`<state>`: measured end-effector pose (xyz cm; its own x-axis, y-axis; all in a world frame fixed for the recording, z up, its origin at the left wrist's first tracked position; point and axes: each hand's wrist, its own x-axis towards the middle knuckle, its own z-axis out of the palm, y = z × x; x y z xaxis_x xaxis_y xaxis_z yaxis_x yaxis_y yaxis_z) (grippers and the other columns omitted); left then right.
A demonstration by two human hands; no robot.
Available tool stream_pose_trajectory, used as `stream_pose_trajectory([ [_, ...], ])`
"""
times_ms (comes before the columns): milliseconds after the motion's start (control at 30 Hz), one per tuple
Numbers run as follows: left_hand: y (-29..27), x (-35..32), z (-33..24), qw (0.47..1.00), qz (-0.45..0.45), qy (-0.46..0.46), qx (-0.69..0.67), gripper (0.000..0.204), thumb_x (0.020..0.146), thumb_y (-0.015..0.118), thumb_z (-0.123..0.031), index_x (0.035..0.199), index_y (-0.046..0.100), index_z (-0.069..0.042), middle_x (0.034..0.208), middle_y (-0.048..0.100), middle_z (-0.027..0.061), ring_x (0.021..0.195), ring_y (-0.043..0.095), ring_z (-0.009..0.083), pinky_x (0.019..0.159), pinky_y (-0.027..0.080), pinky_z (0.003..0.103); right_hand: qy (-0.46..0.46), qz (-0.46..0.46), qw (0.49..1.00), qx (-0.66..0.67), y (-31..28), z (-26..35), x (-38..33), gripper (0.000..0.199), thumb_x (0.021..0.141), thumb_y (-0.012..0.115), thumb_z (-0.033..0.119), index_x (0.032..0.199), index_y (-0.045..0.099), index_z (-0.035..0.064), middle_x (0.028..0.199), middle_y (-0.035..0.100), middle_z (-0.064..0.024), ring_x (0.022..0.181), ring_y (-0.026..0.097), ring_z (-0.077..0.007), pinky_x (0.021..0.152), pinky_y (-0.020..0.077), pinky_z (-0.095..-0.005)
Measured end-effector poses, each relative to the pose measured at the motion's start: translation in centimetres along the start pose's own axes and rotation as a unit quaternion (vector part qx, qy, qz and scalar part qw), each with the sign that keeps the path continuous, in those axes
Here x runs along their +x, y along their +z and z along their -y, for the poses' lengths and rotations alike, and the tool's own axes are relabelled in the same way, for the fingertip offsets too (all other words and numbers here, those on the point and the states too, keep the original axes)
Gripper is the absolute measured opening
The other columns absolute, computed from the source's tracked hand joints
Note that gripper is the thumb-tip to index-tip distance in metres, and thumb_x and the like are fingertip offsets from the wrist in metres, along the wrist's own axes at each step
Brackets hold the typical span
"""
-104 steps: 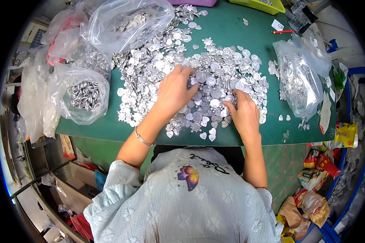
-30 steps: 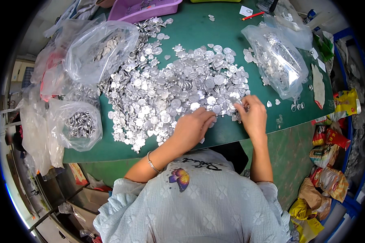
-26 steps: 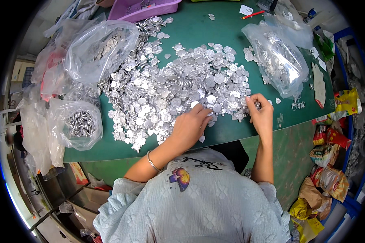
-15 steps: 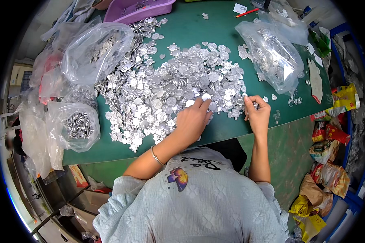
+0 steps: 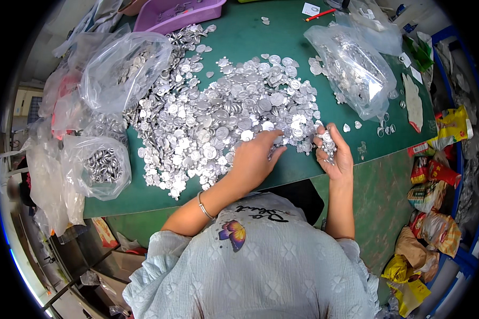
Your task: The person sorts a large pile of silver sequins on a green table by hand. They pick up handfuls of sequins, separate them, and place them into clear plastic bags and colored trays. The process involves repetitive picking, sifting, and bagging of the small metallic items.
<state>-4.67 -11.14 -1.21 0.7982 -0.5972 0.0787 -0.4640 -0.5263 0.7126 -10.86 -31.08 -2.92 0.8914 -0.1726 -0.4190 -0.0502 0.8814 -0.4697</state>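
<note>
Charms (image 5: pixel 325 142) in cupped right hand (image 5: pixel 340 161); left (image 5: pixel 254 160) half-open

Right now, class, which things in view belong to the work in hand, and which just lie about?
In the work:
- pile of silvery pieces
- left hand, at the pile's near edge
- right hand, holding a cluster of small pieces

Apparently lying about, untouched by either hand:
- red pencil or pen
- white card
- purple basket

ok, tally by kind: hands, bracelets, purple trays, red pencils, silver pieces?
Hands: 2 (left hand, right hand)
Bracelet: 1, on the left wrist
Purple tray: 1
Red pencil: 1
Silver pieces: too many to count, some in the right hand
Total, silver pieces excluded: 5
</note>
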Motion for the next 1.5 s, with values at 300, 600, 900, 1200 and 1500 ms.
stream_pose_trajectory([
  [300,2.7,4.2,-0.8,0.957,0.119,0.186,0.186,0.037,0.073,0.053,-0.002,0.110,0.055,-0.005,0.111,0.051,0.0097,0.073,0.063,0.0262,0.056,0.051,0.036,-0.061,0.044,0.979,-0.189,-1.6,2.0,-0.8,0.025,0.091,0.050,0.011,0.115,0.051,0.0039,0.072,0.042,-0.0018,0.053,0.041,-0.0076,0.034,0.0275,-0.0176],
  [600,2.7,5.1,0.3,0.978,0.048,0.199,0.047,0.016,0.080,0.055,-0.006,0.096,0.056,-0.003,0.093,0.056,0.0089,0.064,0.061,0.0243,0.052,0.048,0.034,-0.227,-0.151,0.610,-0.744,0.4,1.0,-0.5,0.030,0.073,0.071,0.013,0.100,0.062,0.0043,0.090,0.063,-0.0163,0.077,0.058,-0.0329,0.070,0.0453,-0.0367],
  [900,-0.9,3.3,-0.5,0.621,0.145,-0.362,-0.680,0.025,0.090,0.053,-0.019,0.104,0.056,0.002,0.091,0.062,0.0126,0.083,0.064,0.0196,0.054,0.053,0.024,-0.207,-0.124,0.632,-0.736,-0.2,1.6,-1.4,0.024,0.070,0.072,0.014,0.091,0.064,0.0052,0.080,0.060,-0.0124,0.066,0.055,-0.0274,0.063,0.0433,-0.0361],
  [1200,0.6,0.6,-0.8,0.633,0.193,-0.354,-0.660,0.017,0.087,0.053,-0.008,0.102,0.054,0.001,0.100,0.062,0.0182,0.090,0.064,0.0233,0.075,0.056,0.032,-0.266,-0.029,0.531,-0.804,0.5,-1.2,-3.0,0.028,0.067,0.074,0.012,0.090,0.058,0.0066,0.084,0.057,-0.0094,0.069,0.059,-0.0313,0.057,0.0454,-0.0394],
  [1500,0.8,-0.1,-1.3,0.600,0.175,-0.383,-0.680,0.022,0.090,0.047,-0.010,0.107,0.053,0.003,0.111,0.058,0.0192,0.104,0.058,0.0285,0.087,0.050,0.040,-0.398,-0.018,0.533,-0.747,-1.2,-0.6,-2.1,0.009,0.077,0.065,0.007,0.082,0.058,0.0050,0.076,0.056,-0.0080,0.063,0.058,-0.0301,0.052,0.0447,-0.0367],
])
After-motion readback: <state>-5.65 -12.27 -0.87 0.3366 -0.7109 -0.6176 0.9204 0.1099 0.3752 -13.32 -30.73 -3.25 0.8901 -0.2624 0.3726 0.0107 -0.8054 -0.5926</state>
